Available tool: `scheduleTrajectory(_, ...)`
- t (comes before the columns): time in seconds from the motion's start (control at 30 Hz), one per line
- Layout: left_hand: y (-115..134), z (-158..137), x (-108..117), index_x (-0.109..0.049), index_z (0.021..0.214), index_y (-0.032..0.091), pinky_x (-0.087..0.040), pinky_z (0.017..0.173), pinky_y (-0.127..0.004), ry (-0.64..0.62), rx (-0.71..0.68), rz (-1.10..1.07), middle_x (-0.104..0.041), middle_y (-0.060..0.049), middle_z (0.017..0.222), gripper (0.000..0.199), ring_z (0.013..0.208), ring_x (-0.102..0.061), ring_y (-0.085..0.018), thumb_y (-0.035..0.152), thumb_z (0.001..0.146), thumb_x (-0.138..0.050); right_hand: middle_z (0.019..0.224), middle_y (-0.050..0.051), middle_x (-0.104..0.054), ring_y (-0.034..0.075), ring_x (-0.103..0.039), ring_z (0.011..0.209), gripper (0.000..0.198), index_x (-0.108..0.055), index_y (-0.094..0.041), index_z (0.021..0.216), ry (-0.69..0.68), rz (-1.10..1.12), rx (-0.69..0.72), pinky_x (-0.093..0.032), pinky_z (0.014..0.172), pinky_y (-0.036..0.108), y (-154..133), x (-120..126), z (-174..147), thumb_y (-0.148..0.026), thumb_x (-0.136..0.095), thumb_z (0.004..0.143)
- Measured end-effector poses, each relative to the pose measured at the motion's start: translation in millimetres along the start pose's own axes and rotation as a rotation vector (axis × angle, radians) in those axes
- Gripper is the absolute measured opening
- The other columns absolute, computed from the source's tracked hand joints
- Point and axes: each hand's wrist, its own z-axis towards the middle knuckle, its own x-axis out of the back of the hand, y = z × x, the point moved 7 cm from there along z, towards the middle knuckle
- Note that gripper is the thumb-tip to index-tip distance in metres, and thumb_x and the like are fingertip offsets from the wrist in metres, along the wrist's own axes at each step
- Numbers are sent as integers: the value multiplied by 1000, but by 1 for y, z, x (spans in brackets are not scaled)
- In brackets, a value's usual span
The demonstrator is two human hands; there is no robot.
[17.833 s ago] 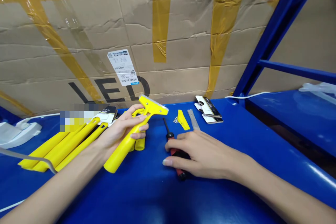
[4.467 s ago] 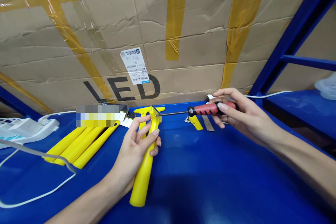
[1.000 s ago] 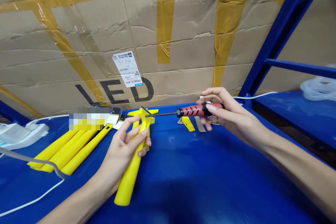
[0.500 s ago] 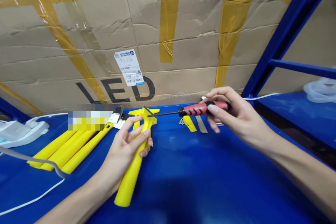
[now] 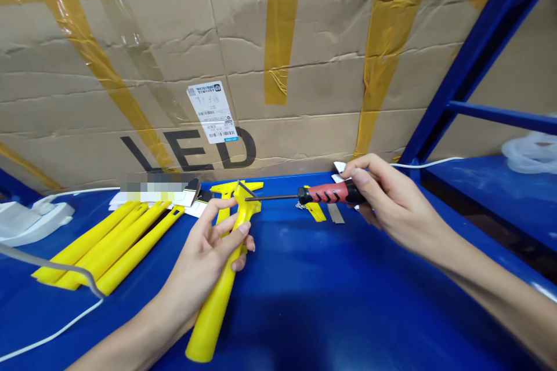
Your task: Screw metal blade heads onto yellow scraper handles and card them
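My left hand [image 5: 215, 243] is closed around the handle of a yellow plastic scraper [image 5: 206, 319], tilted with its head up. In my right hand [image 5: 395, 197] is a red and black screwdriver [image 5: 328, 192], lying nearly level. Its tip meets the side of the scraper head; the exact contact is too small to make out. Behind the left fingers lies another yellow scraper part [image 5: 224, 191], partly hidden. Below the screwdriver handle are a small yellow plate [image 5: 316, 212], a grey metal blade [image 5: 335, 213] and some tiny screws [image 5: 300, 205].
Several yellow scraper handles [image 5: 126, 243] with card labels lie on the blue surface [image 5: 304, 301] at left. A white power strip [image 5: 39, 223] and cables are beyond them. A taped cardboard box [image 5: 313, 98] stands behind, with a blue metal frame [image 5: 470, 64] at right.
My right hand has shifted its fingers back along the screwdriver handle and sits slightly farther right. The scraper is a little lower in view; the tip stays at its head.
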Motion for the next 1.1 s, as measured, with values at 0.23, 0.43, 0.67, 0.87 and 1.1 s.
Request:
scheduleTrajectory(0.23, 7, 3, 11, -46, 112, 26, -38, 46, -15, 37, -83, 26, -66, 1, 68, 46, 51, -50, -8, 28, 80, -79, 67, -6, -53, 10, -53, 50, 26, -52, -25, 111, -143, 168, 32, -45, 49, 24, -6, -17, -2, -44, -61, 95)
scheduleTrajectory(0.43, 8, 2, 10, -46, 112, 26, -39, 46, -15, 21, -114, 40, -67, 0, 69, 44, 52, -50, -8, 28, 82, -78, 64, -5, -56, 9, -52, 48, 26, -54, -24, 105, -87, 73, -4, -42, 46, 22, -3, -18, -3, -50, -52, 99)
scheduleTrajectory(0.67, 12, 1, 4, -46, 110, 24, -39, 45, -15, -16, -96, 97, -64, 2, 66, 43, 52, -49, -8, 28, 82, -77, 89, 5, -73, 18, -70, 74, 21, -70, -23, 103, -49, -130, 221, -54, 64, 28, -26, -3, -7, -34, -74, 85)
scheduleTrajectory(0.87, 18, -1, 2, -44, 109, 25, -41, 44, -16, -35, -173, 142, -63, 3, 67, 42, 53, -50, -9, 29, 82, -77, 48, -1, -59, 11, -48, 35, 40, -65, -17, 89, -94, 130, -242, -36, 37, 24, 1, -17, -6, -57, -67, 86)
scheduleTrajectory(1.1, 21, -1, 1, -43, 109, 26, -40, 43, -15, -43, -196, 151, -63, 4, 67, 40, 52, -50, -8, 28, 84, -74, 75, 1, -68, 14, -60, 61, 30, -60, -22, 108, -144, 47, 22, -47, 58, 28, -10, -10, 0, -40, -71, 87)
